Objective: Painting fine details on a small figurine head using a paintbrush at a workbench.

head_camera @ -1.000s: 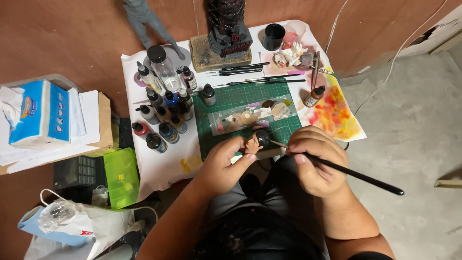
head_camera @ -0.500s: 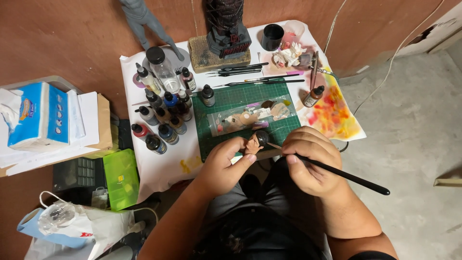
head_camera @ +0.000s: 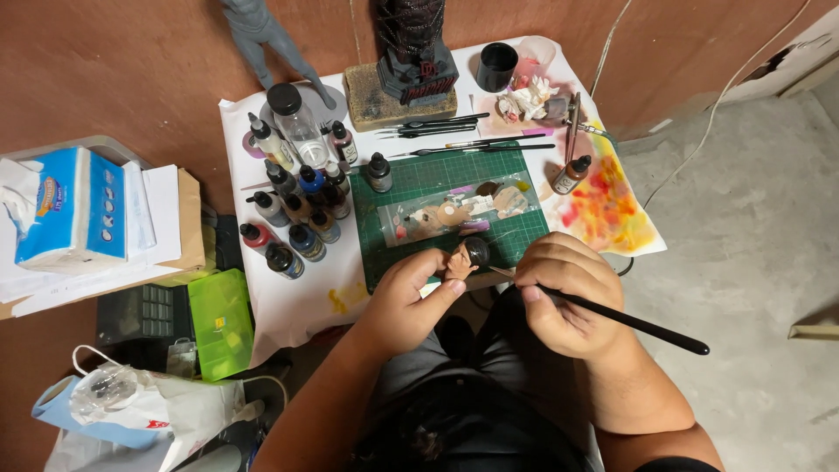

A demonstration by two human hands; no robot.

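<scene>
L hand (head_camera: 404, 295) pinches a small flesh-toned miniature figure w/ dark head (head_camera: 465, 258) between thumb & fingertips, held at near edge of the green gridded cutting mat (head_camera: 419, 179). R hand (head_camera: 564, 293) is curled round a long black-handled paintbrush (head_camera: 642, 323), tip at the figure, handle pointing right. Clear plastic bag w/ small parts (head_camera: 454, 212) lies on mat just beyond. Cluster of dropper paint bottles (head_camera: 293, 218) left of mat on the white paper-covered table (head_camera: 293, 301). Spare brushes (head_camera: 454, 131) at far edge; paint-stained sheet (head_camera: 612, 205) right.
</scene>
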